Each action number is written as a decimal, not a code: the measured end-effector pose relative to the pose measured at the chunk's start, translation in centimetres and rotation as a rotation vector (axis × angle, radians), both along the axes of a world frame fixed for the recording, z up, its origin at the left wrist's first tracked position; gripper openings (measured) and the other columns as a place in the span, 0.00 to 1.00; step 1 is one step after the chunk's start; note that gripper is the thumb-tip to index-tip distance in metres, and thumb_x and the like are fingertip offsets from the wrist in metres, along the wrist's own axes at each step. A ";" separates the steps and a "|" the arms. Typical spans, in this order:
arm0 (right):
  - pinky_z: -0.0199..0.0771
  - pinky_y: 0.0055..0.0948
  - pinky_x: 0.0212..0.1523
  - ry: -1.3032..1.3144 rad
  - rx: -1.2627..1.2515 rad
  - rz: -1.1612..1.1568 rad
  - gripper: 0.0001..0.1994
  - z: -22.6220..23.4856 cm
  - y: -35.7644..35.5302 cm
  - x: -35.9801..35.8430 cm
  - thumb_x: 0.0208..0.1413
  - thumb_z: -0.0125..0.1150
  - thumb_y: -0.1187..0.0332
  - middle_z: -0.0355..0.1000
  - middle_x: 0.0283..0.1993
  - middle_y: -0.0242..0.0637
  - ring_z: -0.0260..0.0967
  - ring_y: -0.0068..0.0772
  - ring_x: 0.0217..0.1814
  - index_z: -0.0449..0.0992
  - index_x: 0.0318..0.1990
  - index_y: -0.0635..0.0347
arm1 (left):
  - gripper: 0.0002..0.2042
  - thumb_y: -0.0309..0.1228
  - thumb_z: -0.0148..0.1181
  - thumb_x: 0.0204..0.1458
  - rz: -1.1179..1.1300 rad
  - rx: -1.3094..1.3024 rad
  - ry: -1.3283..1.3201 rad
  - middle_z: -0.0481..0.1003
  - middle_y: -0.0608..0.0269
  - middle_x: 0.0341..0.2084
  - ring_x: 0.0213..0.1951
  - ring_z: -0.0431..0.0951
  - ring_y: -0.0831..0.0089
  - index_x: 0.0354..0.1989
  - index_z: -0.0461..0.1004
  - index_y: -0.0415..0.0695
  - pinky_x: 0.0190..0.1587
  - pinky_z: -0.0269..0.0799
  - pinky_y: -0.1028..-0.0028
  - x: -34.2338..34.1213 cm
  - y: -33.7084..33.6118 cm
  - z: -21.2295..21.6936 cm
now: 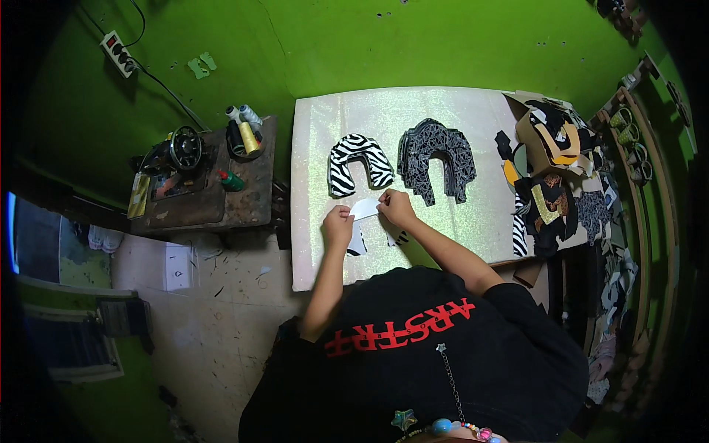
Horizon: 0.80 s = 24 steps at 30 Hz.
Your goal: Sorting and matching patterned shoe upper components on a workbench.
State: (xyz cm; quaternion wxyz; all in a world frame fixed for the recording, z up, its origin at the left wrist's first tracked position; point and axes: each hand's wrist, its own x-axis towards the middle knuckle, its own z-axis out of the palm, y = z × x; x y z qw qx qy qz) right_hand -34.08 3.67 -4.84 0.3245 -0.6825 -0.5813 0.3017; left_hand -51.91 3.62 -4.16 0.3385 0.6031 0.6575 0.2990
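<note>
My left hand (338, 226) and my right hand (398, 208) pinch the two sides of a small white piece (365, 208) with a rounded top, low over the table. Just below it, near my left hand, shows a white and black zebra-print piece (357, 241); another bit of black and white print (399, 237) lies partly hidden by my right forearm. Beyond my hands rests a stack of zebra-print horseshoe-shaped pieces (340, 169). To its right is a thicker stack of black horseshoe-shaped pieces with thin grey lines (419, 153).
A pale, shiny-covered table (314, 125) stands against the green wall. At its right, a cardboard box (533, 136) overflows with cut scraps (550, 199). On the left, a sewing machine (181, 151) sits on a wooden stand with thread cones (247, 133) and a green bottle (232, 181). Shelves (641, 129) line the right.
</note>
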 end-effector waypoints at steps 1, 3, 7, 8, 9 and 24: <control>0.69 0.28 0.28 -0.002 -0.004 0.000 0.09 -0.3 0.0 0.0 0.36 0.64 0.71 0.71 0.21 0.41 0.70 0.33 0.23 0.74 0.25 0.65 | 0.10 0.23 0.62 0.37 -0.001 -0.001 -0.001 0.75 0.59 0.24 0.28 0.76 0.71 0.31 0.72 0.40 0.32 0.70 0.75 0.0 0.1 -0.1; 0.69 0.28 0.28 -0.007 0.008 0.006 0.08 -0.4 0.0 -0.1 0.36 0.63 0.71 0.70 0.21 0.42 0.69 0.34 0.22 0.73 0.26 0.66 | 0.09 0.24 0.61 0.38 -0.009 -0.004 0.022 0.75 0.59 0.26 0.30 0.76 0.65 0.31 0.72 0.41 0.34 0.70 0.71 -0.1 0.2 -0.4; 0.68 0.30 0.27 -0.038 0.027 0.014 0.08 -0.9 -0.1 -0.4 0.35 0.63 0.72 0.69 0.20 0.42 0.68 0.36 0.22 0.72 0.24 0.66 | 0.09 0.23 0.62 0.37 -0.027 0.068 0.090 0.74 0.58 0.24 0.28 0.75 0.66 0.30 0.72 0.39 0.33 0.70 0.71 -0.1 -0.2 -0.8; 0.67 0.30 0.27 -0.053 0.058 0.014 0.08 -1.2 -0.1 -0.3 0.35 0.62 0.72 0.69 0.20 0.43 0.68 0.37 0.22 0.72 0.24 0.67 | 0.09 0.22 0.61 0.37 -0.036 0.087 0.132 0.72 0.57 0.25 0.29 0.74 0.64 0.29 0.72 0.40 0.34 0.69 0.70 0.1 -0.3 -0.6; 0.67 0.30 0.27 -0.053 0.055 0.010 0.08 -1.2 -0.1 -0.2 0.35 0.62 0.72 0.69 0.20 0.43 0.68 0.37 0.22 0.72 0.24 0.67 | 0.08 0.22 0.60 0.38 -0.046 0.103 0.174 0.71 0.56 0.27 0.31 0.73 0.62 0.29 0.72 0.40 0.34 0.68 0.68 0.5 -0.5 0.0; 0.52 0.41 0.52 -0.207 0.404 -0.459 0.24 3.6 -3.1 9.9 0.38 0.59 0.69 0.56 0.45 0.47 0.52 0.49 0.50 0.62 0.46 0.63 | 0.28 0.29 0.63 0.36 -0.319 0.387 0.179 0.58 0.49 0.45 0.48 0.58 0.52 0.49 0.58 0.39 0.50 0.57 0.61 10.9 0.6 4.4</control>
